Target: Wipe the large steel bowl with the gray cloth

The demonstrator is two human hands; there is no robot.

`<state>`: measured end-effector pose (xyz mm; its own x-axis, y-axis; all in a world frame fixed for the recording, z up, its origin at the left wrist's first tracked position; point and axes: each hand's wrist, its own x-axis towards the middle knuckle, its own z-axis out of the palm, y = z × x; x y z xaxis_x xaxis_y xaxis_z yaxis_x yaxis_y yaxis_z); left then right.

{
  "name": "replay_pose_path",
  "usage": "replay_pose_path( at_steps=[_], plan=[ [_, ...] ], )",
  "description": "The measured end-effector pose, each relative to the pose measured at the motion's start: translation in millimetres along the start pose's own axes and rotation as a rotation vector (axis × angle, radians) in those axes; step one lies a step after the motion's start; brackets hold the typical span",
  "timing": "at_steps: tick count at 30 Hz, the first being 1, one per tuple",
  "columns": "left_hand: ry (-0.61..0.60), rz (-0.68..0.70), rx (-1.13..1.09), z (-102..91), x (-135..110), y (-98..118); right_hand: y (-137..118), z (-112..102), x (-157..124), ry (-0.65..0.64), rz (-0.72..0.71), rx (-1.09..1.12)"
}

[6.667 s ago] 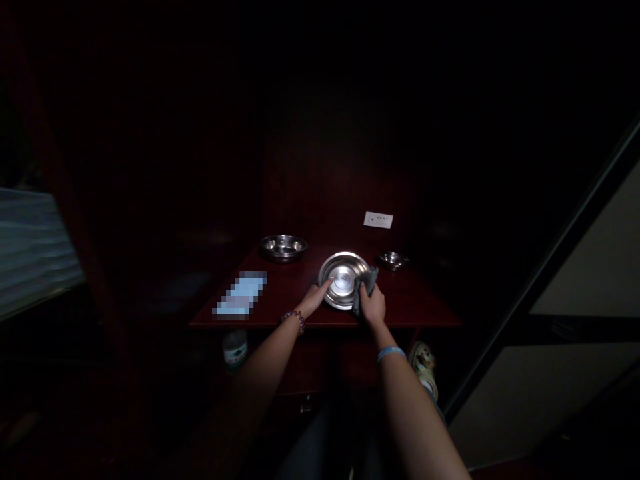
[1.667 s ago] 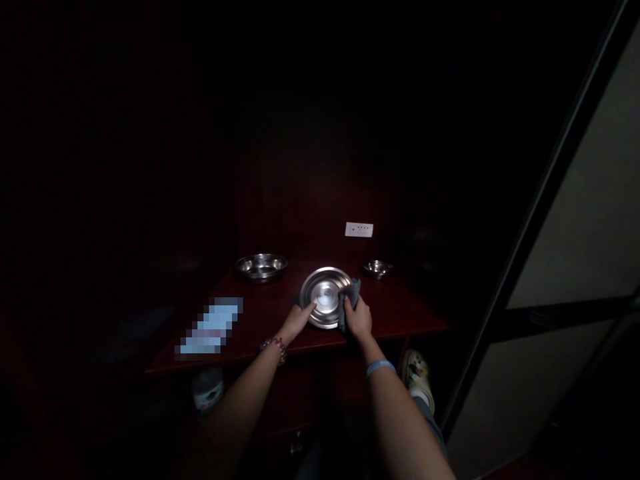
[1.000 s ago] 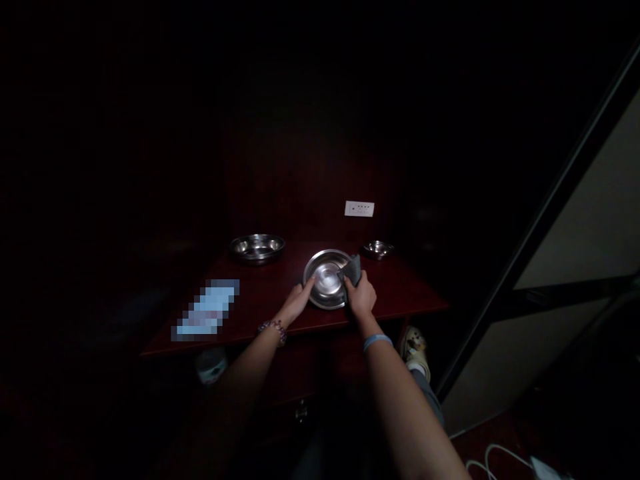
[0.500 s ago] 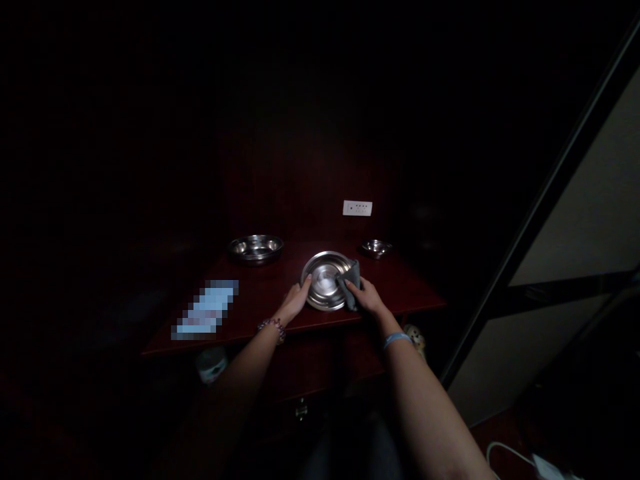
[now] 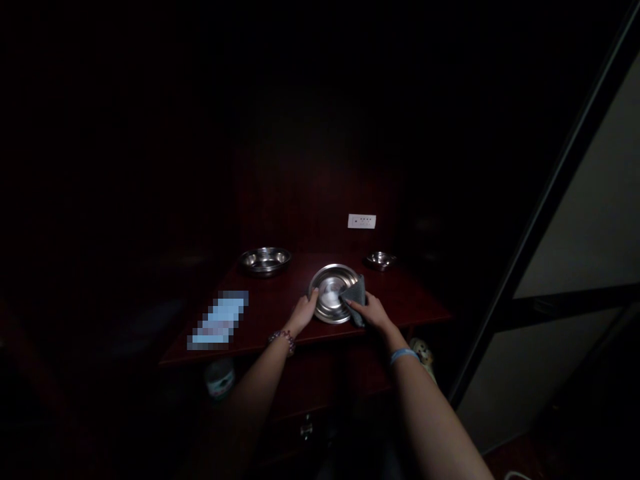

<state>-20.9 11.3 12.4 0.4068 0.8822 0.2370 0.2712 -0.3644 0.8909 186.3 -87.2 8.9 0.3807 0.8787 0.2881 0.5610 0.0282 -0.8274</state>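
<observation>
A round stainless steel basin [image 5: 331, 293] is tilted toward me above the front part of the dark red desk [image 5: 270, 300]. My left hand [image 5: 303, 313] grips its left rim, thumb on the inside and fingers hidden behind. At the right rim, my right hand [image 5: 371, 311] is closed on a grey cloth [image 5: 357, 298], which is folded over the rim and lies against the inner wall. Farther back on the desk stand a larger steel basin [image 5: 265, 261] at the left and a small steel bowl [image 5: 381, 260] at the right.
A blurred-out light blue flat item [image 5: 220, 321] lies on the desk's left side. A white socket panel [image 5: 362, 221] is on the back wall. Below the desktop are a jar-like container [image 5: 220, 380] at left and a pale spotted object [image 5: 423, 352] at right. A sliding door [image 5: 575, 200] stands at right.
The whole view has shifted, so everything appears slightly lower and mostly farther right. Both hands keep their hold on the basin and cloth, with little other visible change.
</observation>
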Motion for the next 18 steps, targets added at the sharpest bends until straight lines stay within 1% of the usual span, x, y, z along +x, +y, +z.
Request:
replay_pose_path(
  at_steps=[2, 5, 10, 14, 16, 18],
  plan=[
    [-0.010, -0.001, -0.005, -0.5, -1.0, 1.7, -2.2, -1.9, -3.1, -0.020, -0.020, 0.011],
    [0.023, -0.013, -0.009, -1.2, -3.4, 4.9, -4.0, -2.3, -5.5, -0.005, -0.029, -0.008],
    [0.027, -0.013, -0.057, -0.7, -4.5, 6.8, -2.0, 1.4, -5.8, 0.111, -0.006, -0.060],
    [0.015, -0.016, -0.059, -0.4, -2.0, 2.7, 3.4, 3.0, -4.7, 0.223, 0.029, -0.026],
    [0.001, -0.018, -0.041, -0.5, -0.6, -0.1, 4.7, 4.4, -2.7, 0.247, 0.033, -0.019],
    [-0.014, 0.002, -0.053, -0.3, 0.4, -2.3, 3.3, 6.7, -0.4, 0.243, 0.018, -0.035]
  ],
)
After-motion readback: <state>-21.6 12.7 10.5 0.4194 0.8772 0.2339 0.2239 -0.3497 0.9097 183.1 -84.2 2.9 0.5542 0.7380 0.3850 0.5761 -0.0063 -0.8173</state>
